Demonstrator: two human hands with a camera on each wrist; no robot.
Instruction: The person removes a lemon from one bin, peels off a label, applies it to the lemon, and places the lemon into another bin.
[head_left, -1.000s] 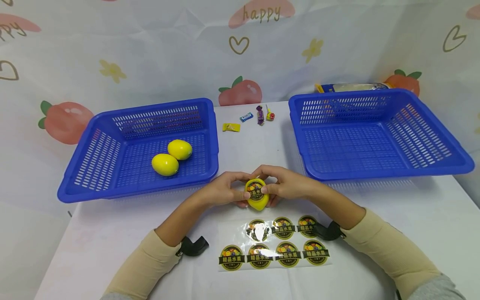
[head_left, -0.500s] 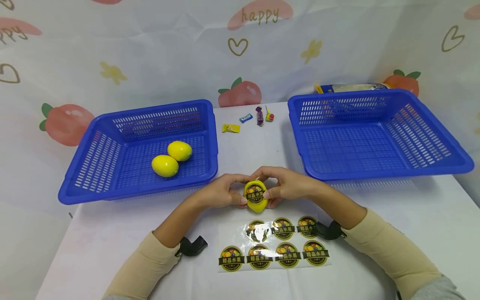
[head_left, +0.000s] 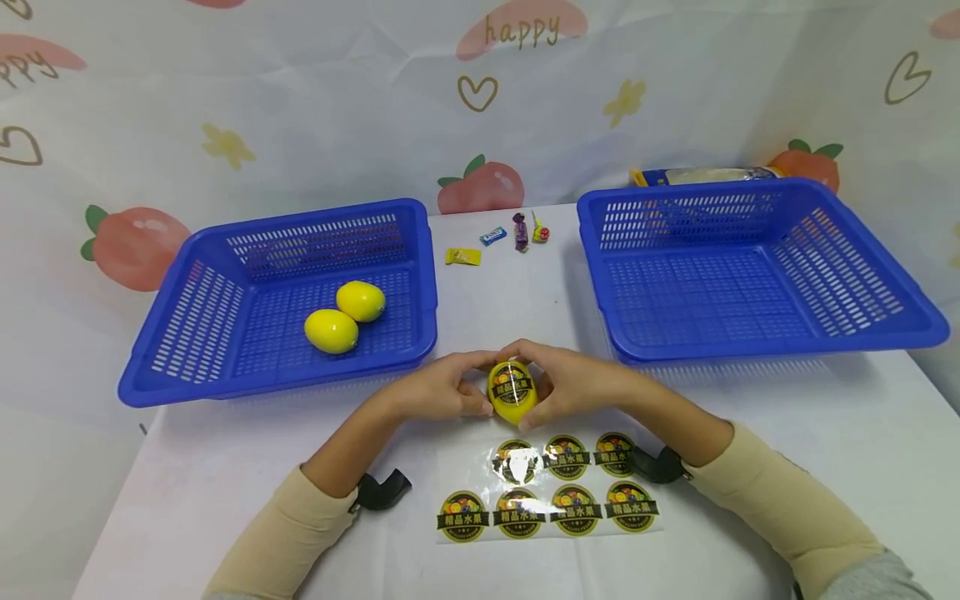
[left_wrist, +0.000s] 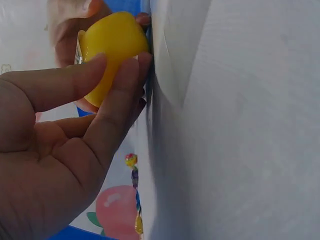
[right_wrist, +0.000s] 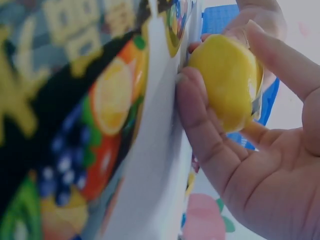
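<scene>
A yellow lemon (head_left: 515, 412) sits between both hands just beyond the sticker sheet, its narrow end toward me. On its upward face lies a round black-and-gold sticker (head_left: 513, 383) with fruit pictures. My left hand (head_left: 441, 388) grips the lemon from the left, thumb and fingers around its side, as the left wrist view shows. From the right, my right hand (head_left: 572, 383) holds it with fingers curled behind; the thumb is near its lower edge. In the right wrist view a sticker edge stands slightly off the lemon's (right_wrist: 225, 80) side.
A clear sheet of several matching stickers (head_left: 576, 510) lies in front of the hands. At left, a blue basket (head_left: 277, 387) holds two lemons (head_left: 331, 332); another blue basket (head_left: 750, 343) stands at right. Small wrapped candies (head_left: 462, 256) and a lollipop (head_left: 541, 232) lie at the back.
The right thumb has slid off the sticker to the lemon's lower right edge, so the sticker's face shows fully. The left thumb has drawn back to the lemon's side.
</scene>
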